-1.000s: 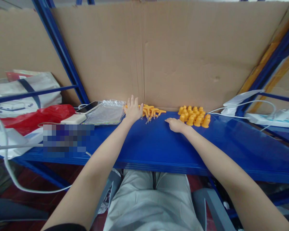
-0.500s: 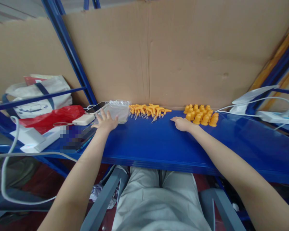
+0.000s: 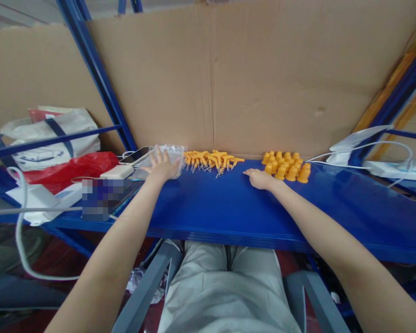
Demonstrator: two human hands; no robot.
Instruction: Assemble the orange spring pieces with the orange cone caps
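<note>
My left hand [image 3: 162, 167] lies with fingers spread on a clear plastic bag [image 3: 178, 155], holding nothing. Right of it is a pile of corkscrews [image 3: 211, 159] with orange handles and silver spiral ends. My right hand [image 3: 260, 179] rests on the blue table [image 3: 208, 203], its index finger stretched out to the left and the other fingers partly hidden; nothing shows in it. Just beyond and to its right stand several orange, cup-shaped plastic pieces [image 3: 287, 166] in close rows.
At the left are a white power bank [image 3: 117, 172], a phone [image 3: 136, 156], a red plastic bag [image 3: 72, 171], a white box [image 3: 38, 199] and a cloth bag [image 3: 55, 138]. A cardboard wall [image 3: 263, 78] stands behind. White cables [image 3: 367, 144] run at the right.
My left hand has slid slightly to the right and farther over the clear plastic bag. The right hand keeps its place, while the whole view has shifted a little.
</note>
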